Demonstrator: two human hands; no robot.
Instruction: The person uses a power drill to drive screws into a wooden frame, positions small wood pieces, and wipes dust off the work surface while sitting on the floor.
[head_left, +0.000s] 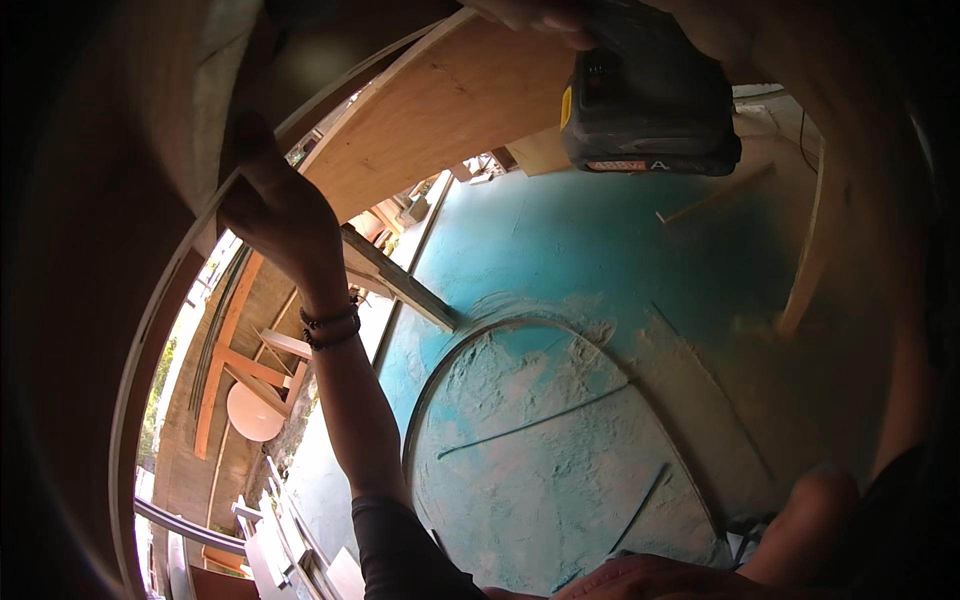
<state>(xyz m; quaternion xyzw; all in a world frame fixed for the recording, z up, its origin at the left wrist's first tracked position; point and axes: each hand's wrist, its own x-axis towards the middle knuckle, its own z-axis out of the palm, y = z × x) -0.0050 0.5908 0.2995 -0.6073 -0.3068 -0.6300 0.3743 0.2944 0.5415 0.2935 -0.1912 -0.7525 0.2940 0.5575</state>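
Note:
Overhead, my right hand (715, 25) is closed around the grip of a cordless power tool, probably a drill; its black battery pack (650, 120) hangs at the bottom, and the tool's front end is out of sight. My left hand (285, 215), with a beaded bracelet on the wrist, reaches up and grips a wooden panel (155, 300) by its pale edge. Its fingertips are in deep shadow. Between the two hands a plywood board (440, 110) slants across the top.
A dusty teal floor (520, 230) lies below, with a large curved outline (560, 325) on it. A wooden leg (400, 280) comes down beside my left forearm. Timber frames (240, 370) and a round pink object (255, 410) are at the left; a wood strip (715, 193) lies at the far right.

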